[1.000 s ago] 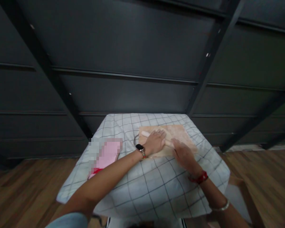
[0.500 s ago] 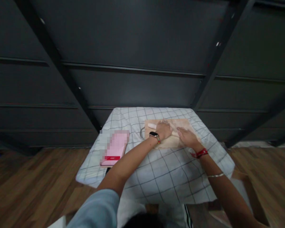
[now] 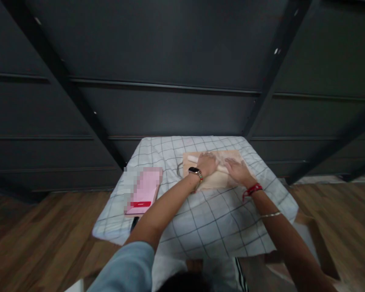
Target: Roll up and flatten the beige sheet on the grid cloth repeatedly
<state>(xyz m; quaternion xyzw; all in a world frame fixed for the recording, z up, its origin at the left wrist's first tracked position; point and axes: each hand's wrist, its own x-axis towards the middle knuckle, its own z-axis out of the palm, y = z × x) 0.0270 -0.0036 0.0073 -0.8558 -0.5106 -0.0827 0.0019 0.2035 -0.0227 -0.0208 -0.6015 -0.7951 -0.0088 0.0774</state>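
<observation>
A pale rolling pin (image 3: 193, 158) lies across a wooden board (image 3: 236, 155) on a table under a white checked cloth (image 3: 207, 219). Flat pale dough (image 3: 214, 179) is spread on the board under the pin. My left hand (image 3: 207, 164), with a dark watch on the wrist, presses flat on the pin's left part, fingers stretched out. My right hand (image 3: 237, 171), a red band at the wrist, rests flat on the pin's right part. Most of the pin is hidden beneath my palms.
A pink flat booklet with a red band (image 3: 144, 190) lies on the cloth at the left, a small dark object (image 3: 134, 223) just below it. A dark panelled wall with slanted metal beams (image 3: 79, 105) stands right behind the table. Wooden floor surrounds it.
Both hands have slid away from me along the board with the pin. My head has drawn back, so the table looks smaller and farther.
</observation>
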